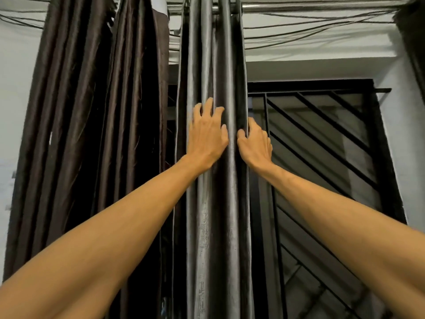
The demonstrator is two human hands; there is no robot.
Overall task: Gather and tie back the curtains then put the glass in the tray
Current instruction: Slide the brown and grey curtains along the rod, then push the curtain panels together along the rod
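Curtain (213, 54) folds pressed by spread left hand (208, 134), right hand (254, 143) apparently gripping its edge

text: none readable | labels, brands, numbers, signs — none legible on any surface in view

Clear passage right of the grey curtain (207, 65), ahead of the window grille (322, 157). Left side obstructed: brown curtain (92, 111) hangs just beside. Curtain rod (322, 6) spans overhead.
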